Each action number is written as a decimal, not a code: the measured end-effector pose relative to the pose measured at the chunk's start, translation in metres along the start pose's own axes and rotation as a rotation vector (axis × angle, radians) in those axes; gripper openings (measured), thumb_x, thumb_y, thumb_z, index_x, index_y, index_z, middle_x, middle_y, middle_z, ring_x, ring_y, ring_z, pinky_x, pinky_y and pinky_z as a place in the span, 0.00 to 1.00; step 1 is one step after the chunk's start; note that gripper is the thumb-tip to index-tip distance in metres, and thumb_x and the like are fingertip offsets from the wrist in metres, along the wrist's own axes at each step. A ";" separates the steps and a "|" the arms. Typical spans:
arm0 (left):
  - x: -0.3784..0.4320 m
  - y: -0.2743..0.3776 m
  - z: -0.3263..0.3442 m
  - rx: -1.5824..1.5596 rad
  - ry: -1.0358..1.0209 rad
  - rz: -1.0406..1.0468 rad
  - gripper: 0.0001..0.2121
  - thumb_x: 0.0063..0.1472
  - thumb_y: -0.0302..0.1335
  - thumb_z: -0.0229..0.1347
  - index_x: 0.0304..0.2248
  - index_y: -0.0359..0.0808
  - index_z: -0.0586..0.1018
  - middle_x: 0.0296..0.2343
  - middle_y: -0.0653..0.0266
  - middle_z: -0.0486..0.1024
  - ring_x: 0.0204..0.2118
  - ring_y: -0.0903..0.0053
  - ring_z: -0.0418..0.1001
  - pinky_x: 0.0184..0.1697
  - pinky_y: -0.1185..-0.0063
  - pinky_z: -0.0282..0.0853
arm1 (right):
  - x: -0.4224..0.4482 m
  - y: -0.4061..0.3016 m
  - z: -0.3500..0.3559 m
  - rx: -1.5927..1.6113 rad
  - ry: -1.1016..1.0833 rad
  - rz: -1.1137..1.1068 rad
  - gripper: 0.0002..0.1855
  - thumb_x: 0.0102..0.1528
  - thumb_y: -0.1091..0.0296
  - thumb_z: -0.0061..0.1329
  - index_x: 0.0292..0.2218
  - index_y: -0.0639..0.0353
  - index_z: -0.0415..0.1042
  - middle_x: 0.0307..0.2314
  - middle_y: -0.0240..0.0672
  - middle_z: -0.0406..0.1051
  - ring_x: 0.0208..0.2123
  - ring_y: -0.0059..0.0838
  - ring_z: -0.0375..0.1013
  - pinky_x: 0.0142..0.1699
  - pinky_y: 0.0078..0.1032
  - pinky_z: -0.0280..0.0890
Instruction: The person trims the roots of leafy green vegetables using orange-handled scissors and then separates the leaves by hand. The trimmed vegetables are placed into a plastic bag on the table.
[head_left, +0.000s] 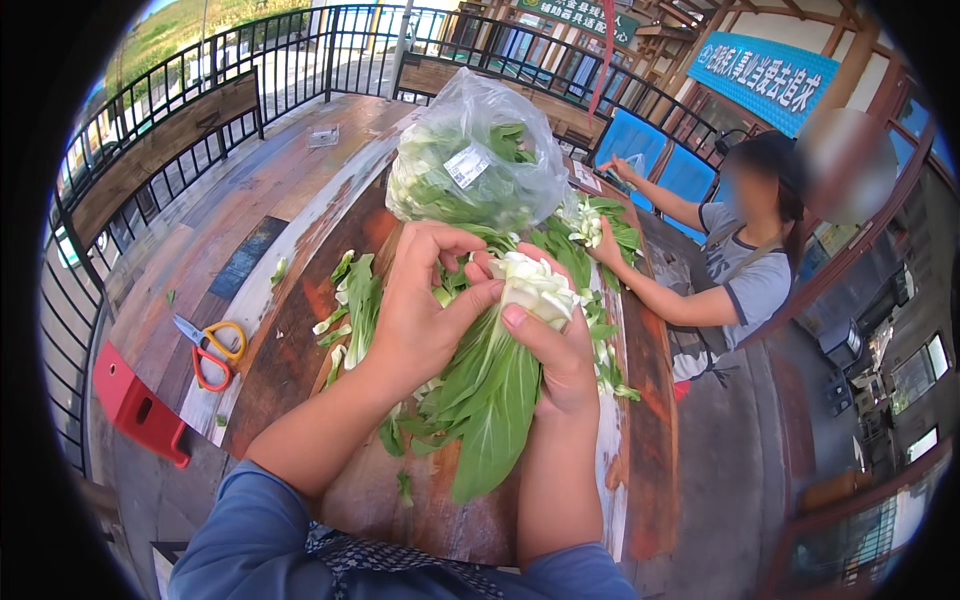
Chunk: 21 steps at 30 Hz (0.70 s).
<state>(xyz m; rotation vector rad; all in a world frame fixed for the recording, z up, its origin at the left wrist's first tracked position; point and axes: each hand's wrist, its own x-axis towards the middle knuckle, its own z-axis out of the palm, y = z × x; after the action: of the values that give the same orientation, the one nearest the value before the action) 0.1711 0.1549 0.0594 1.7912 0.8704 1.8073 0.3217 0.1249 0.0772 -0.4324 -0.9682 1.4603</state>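
Observation:
A bunch of leafy greens resembling bok choy (487, 397) is gripped in my right hand (559, 352), its pale stalk ends up and its leaves hanging towards me. My right thumb presses across the white stalks. Beside the stalk ends is my left hand (424, 300), its fingers curled and its thumb tip against the bunch; whether it pinches a stalk is hidden. Behind my hands stands a clear plastic bag (480, 150) full of the same greens, bearing a printed label. Loose leaves and stalks (364, 307) lie left of my hands on the wooden table (300, 360).
Scissors with red and yellow handles (214, 352) lie at the table's left. A red plastic stool (142, 412) is beyond that edge. Across the right side, a co-worker (750, 247) holds more greens (589, 221). Blue chairs (637, 142) and a black metal railing (292, 52) stand behind.

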 end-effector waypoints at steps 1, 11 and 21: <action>0.000 -0.001 -0.001 0.044 0.034 0.010 0.14 0.54 0.20 0.65 0.39 0.38 0.76 0.33 0.66 0.70 0.37 0.77 0.68 0.39 0.79 0.62 | 0.000 0.000 -0.001 -0.041 0.010 0.013 0.37 0.52 0.81 0.59 0.59 0.63 0.57 0.50 0.47 0.70 0.52 0.34 0.72 0.58 0.32 0.66; 0.002 0.014 -0.007 0.141 -0.230 0.114 0.16 0.61 0.22 0.58 0.49 0.34 0.75 0.43 0.57 0.71 0.46 0.68 0.71 0.50 0.73 0.66 | 0.000 -0.010 -0.002 -0.198 0.150 -0.104 0.35 0.50 0.82 0.62 0.56 0.60 0.60 0.44 0.36 0.72 0.45 0.24 0.73 0.51 0.24 0.69; 0.002 0.000 -0.074 0.229 -0.303 0.070 0.10 0.65 0.22 0.57 0.45 0.33 0.77 0.40 0.60 0.73 0.40 0.74 0.74 0.44 0.77 0.70 | -0.012 -0.044 -0.018 -0.150 0.242 -0.325 0.32 0.54 0.78 0.57 0.58 0.67 0.60 0.46 0.46 0.73 0.38 0.26 0.75 0.45 0.23 0.71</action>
<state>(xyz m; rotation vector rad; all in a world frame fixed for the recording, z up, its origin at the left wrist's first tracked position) 0.0976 0.1477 0.0637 2.1928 0.9311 1.4674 0.3648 0.1132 0.0970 -0.5215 -0.9072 1.0220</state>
